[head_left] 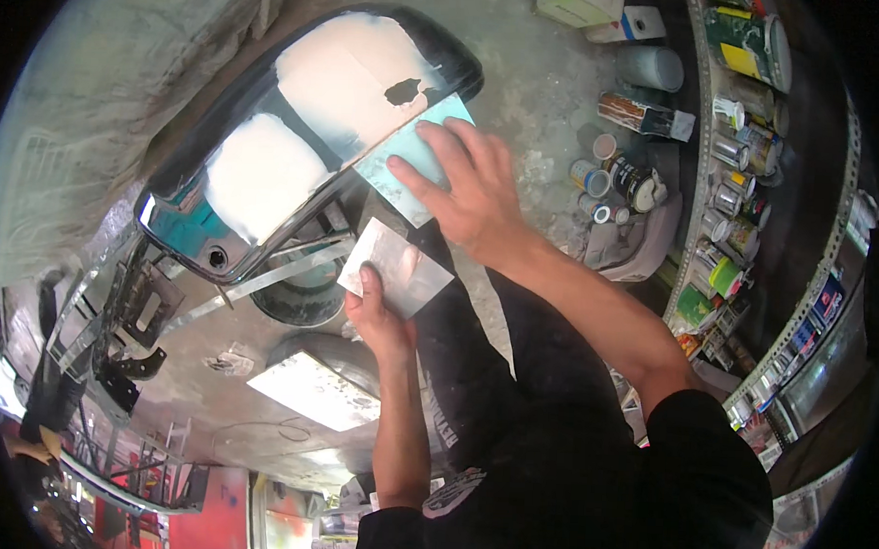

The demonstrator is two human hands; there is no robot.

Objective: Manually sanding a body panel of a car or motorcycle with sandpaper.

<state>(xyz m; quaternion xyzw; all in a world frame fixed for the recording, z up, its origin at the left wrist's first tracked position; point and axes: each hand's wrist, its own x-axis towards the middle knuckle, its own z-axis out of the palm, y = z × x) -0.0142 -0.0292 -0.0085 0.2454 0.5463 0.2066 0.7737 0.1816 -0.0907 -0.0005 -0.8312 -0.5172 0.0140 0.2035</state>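
Note:
A dark, glossy car body panel [320, 133] lies at a slant ahead of me, with two pale filler patches on it. The larger patch [345, 73] is pinkish and has a ragged dark hole near its right side; the smaller patch [261, 179] is whiter. My right hand [472, 179] is on a light-blue flat spreader [409, 181] at the panel's near right edge, fingers on top and thumb hidden. Below it, my left hand [378, 316] grips a whitish rectangular mixing plate [396, 268], thumb on top, with a pinkish smear on its face.
A metal stand [285, 269] and a dark bucket [308, 299] are under the panel. At the right, a shelf [689, 186] carries several paint cans; more cans [590, 178] stand on the floor. A covered bulk [107, 98] fills the left. A white sheet [314, 391] lies behind my left forearm.

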